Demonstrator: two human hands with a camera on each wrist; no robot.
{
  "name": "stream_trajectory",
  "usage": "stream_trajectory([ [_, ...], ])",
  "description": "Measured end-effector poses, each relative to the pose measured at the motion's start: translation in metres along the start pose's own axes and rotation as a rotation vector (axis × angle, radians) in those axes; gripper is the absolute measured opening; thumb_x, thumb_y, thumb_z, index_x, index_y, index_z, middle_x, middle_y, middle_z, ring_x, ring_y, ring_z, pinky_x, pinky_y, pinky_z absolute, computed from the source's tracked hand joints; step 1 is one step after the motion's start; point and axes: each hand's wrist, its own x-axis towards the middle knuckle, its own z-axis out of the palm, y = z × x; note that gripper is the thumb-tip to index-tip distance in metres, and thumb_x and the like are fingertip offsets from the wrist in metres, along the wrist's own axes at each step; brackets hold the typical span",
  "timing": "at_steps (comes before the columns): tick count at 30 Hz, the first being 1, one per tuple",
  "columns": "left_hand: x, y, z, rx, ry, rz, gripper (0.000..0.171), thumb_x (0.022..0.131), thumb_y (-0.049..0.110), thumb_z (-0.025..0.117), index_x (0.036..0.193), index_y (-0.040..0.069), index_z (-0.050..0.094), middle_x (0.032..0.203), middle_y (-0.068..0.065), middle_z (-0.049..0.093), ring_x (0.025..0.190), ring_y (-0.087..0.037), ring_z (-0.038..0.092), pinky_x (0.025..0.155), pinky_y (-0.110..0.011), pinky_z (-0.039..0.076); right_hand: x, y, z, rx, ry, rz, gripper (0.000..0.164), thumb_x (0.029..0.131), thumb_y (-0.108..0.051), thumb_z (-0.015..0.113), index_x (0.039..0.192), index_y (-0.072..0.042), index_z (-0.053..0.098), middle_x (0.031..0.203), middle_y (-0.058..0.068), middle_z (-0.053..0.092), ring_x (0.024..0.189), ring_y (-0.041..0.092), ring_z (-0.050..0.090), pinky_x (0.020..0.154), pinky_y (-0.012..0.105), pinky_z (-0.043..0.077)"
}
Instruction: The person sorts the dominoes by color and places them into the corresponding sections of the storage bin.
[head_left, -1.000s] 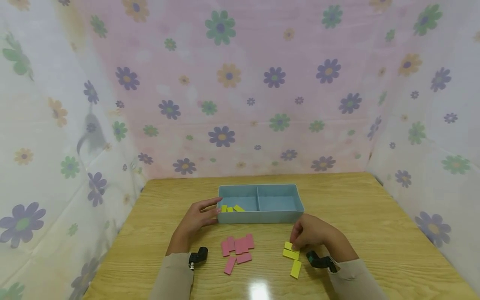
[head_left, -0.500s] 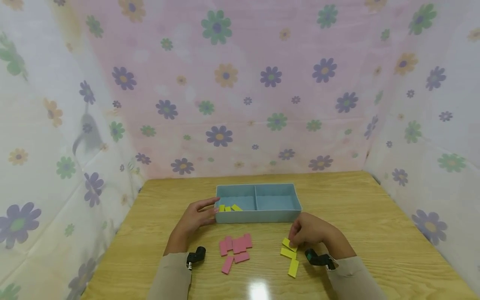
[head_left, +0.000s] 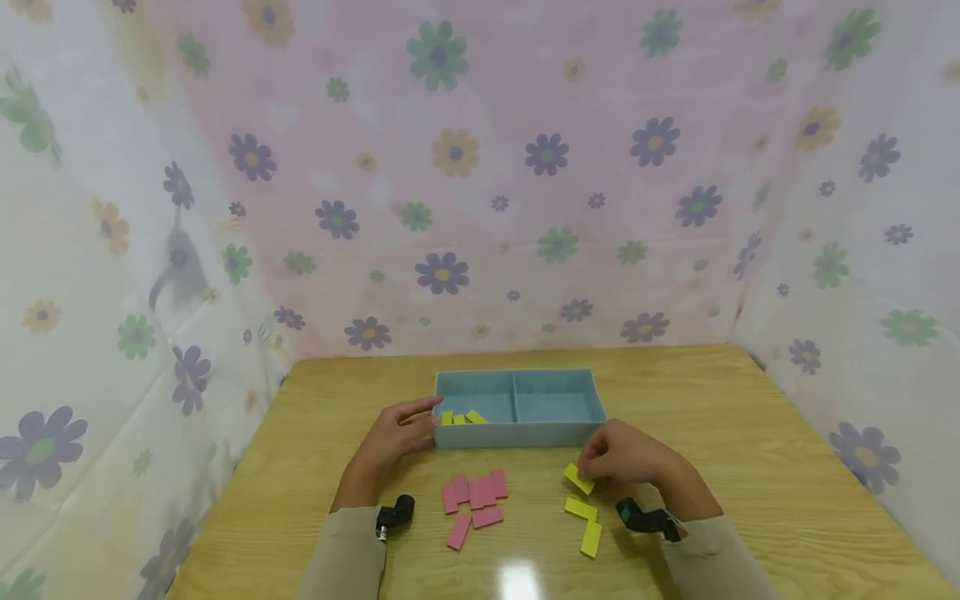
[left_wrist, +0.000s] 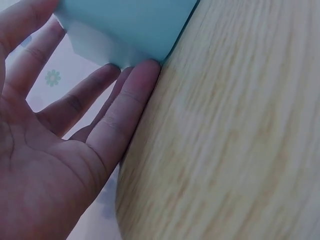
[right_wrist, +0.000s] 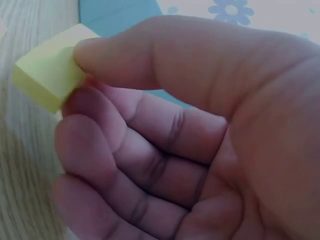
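My right hand (head_left: 630,454) pinches a yellow block (right_wrist: 50,67) between thumb and fingers, in front of the box's right end. Two more yellow blocks (head_left: 591,539) lie on the table just below it, touching at a corner. My left hand (head_left: 393,435) rests its fairly straight fingertips against the left end of the blue two-part box (head_left: 525,435); the left wrist view shows them touching its wall (left_wrist: 135,30). Several yellow blocks (head_left: 474,417) lie in the box's left compartment. In front of the box, between the hands, is a loose group of pink blocks (head_left: 477,493).
The wooden table (head_left: 337,383) ends at a pink flowered cloth (head_left: 495,200) behind, with pale flowered cloth at both sides. A dark wrist camera (head_left: 396,515) sits at the left sleeve, another dark camera (head_left: 641,521) at the right.
The right hand has lifted one yellow block off the group on the table and moved it slightly toward the box, leaving two behind. The left hand stays at the box.
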Motion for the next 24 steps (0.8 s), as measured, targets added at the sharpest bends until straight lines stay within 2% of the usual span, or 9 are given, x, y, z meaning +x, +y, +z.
stream_trajectory([
  [4,0.002,0.002,0.0,-0.005,0.004,0.001,0.052,0.105,0.027,0.064,0.152,0.009,0.053,0.161,-0.011,0.044,0.138,-0.036,0.055,0.098,-0.047,0.058,-0.004,0.001,-0.008,0.005,-0.002,-0.03,0.009,0.093,-0.016,0.075,0.088,-0.012,0.08,0.08,0.002,0.073,0.065,0.012,0.057,0.057,0.026,0.05],
  [11,0.003,0.0,-0.003,-0.018,-0.004,0.007,0.053,0.105,0.025,0.064,0.153,0.007,0.052,0.162,-0.011,0.042,0.14,-0.038,0.053,0.098,-0.048,0.058,-0.007,-0.001,-0.015,0.069,-0.013,-0.04,0.013,0.097,-0.017,0.071,0.09,-0.008,0.077,0.07,0.001,0.058,0.06,0.009,0.048,0.056,0.027,0.046],
  [18,0.002,-0.001,0.0,-0.028,0.022,0.005,0.051,0.104,0.023,0.065,0.151,0.007,0.054,0.161,-0.011,0.045,0.137,-0.038,0.056,0.097,-0.046,0.059,-0.006,-0.002,-0.015,0.124,0.006,-0.022,0.015,0.099,-0.016,0.069,0.094,-0.003,0.076,0.08,0.009,0.067,0.069,0.016,0.057,0.062,0.035,0.054],
  [24,0.001,0.0,-0.003,-0.005,0.011,0.016,0.052,0.103,0.024,0.066,0.151,0.008,0.054,0.161,-0.013,0.044,0.137,-0.039,0.055,0.097,-0.046,0.059,-0.002,-0.001,-0.015,0.165,0.027,-0.04,0.019,0.103,-0.017,0.064,0.097,-0.001,0.072,0.079,0.008,0.063,0.067,0.015,0.055,0.062,0.041,0.055],
])
